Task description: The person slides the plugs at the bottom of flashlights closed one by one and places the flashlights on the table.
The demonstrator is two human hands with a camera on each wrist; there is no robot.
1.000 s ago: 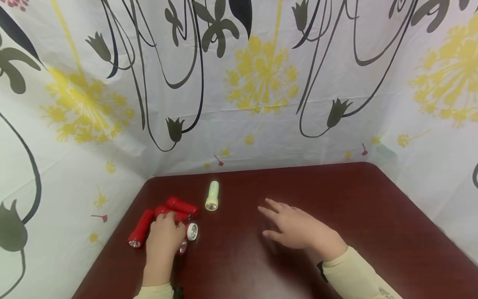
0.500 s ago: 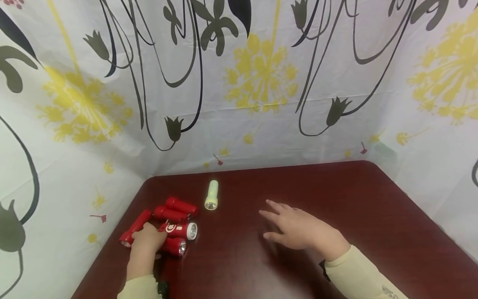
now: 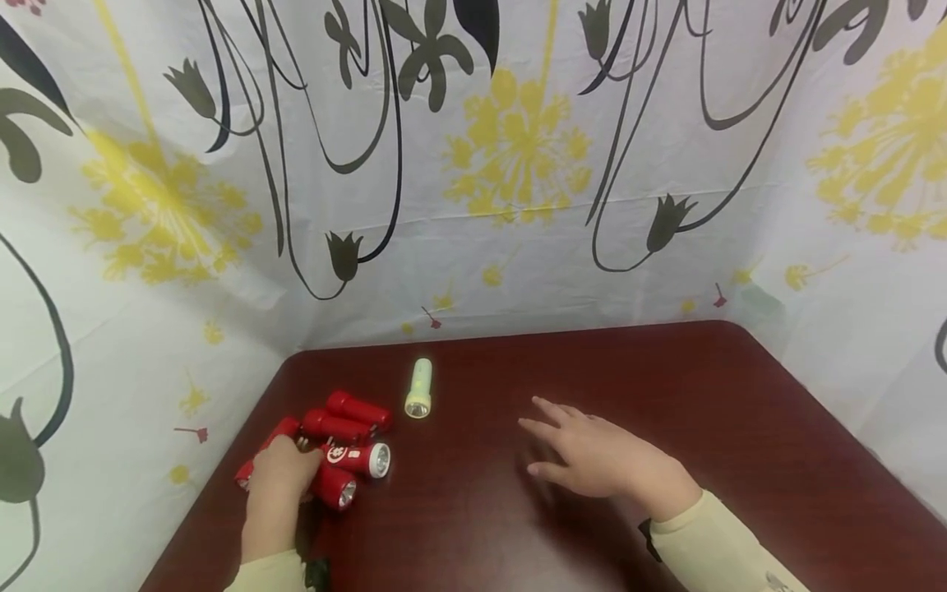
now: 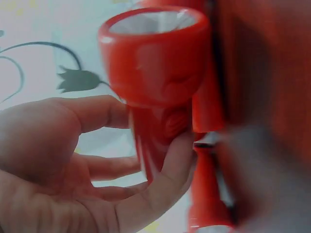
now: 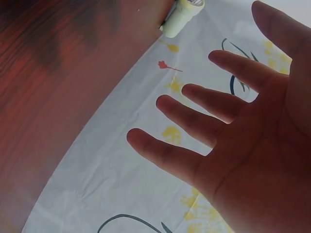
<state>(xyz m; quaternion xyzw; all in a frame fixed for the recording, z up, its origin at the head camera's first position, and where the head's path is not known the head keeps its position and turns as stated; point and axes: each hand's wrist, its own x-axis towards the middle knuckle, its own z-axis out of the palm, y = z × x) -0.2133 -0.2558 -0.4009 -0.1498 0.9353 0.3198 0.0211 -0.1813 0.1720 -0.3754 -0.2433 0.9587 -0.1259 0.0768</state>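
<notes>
My left hand [image 3: 281, 473] grips a red flashlight [image 3: 336, 487] at the left of the table. In the left wrist view, thumb and fingers close round the slim barrel of this flashlight [image 4: 155, 63], just below its wide lens head. Beside it lies a red flashlight with a white rim [image 3: 362, 459]. Another red flashlight [image 3: 284, 429] is partly hidden behind the hand. Two more red flashlights, a front one [image 3: 334, 426] and a rear one [image 3: 360, 409], lie just beyond. Over the table's middle, my right hand [image 3: 592, 452] hovers with spread fingers, holding nothing.
A pale yellow-green flashlight [image 3: 419, 388] lies apart, near the back edge of the dark red table [image 3: 473, 526]. Patterned white curtains [image 3: 518, 271] hang close behind the table and along its sides.
My left hand left the middle of the red group and moved left and nearer. It now holds the nearest red flashlight, which has shifted slightly left. The right hand has barely moved.
</notes>
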